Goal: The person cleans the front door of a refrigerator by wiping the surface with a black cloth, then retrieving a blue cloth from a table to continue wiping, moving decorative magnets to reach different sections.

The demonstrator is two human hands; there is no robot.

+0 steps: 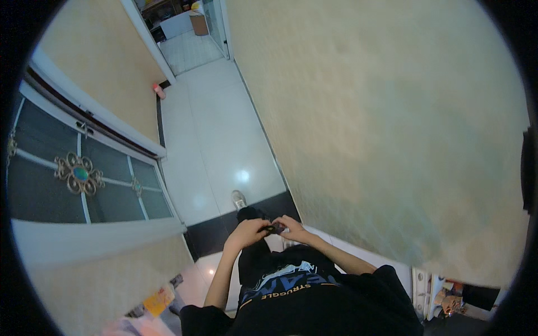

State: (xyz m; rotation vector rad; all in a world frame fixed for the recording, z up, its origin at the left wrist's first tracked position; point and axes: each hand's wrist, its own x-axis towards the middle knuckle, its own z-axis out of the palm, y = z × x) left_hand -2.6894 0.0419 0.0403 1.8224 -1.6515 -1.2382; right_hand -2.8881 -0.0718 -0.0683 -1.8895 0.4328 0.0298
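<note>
My left hand (246, 233) and my right hand (295, 230) meet in front of my waist, both on a small dark object (274, 228). Its kind is too small to tell; a bit of red shows near the right fingers. The fingers of both hands are bent around its ends. Below them are my black trousers and one light-coloured shoe (239, 200) on the floor.
A white tiled corridor (210, 126) leads to an open doorway, with a patterned wall (357, 126) on the right. At left stands a glazed door (105, 180) with metal ornaments. A pink bottle (159, 91) is by the left wall. Shelves (422, 294) stand lower right.
</note>
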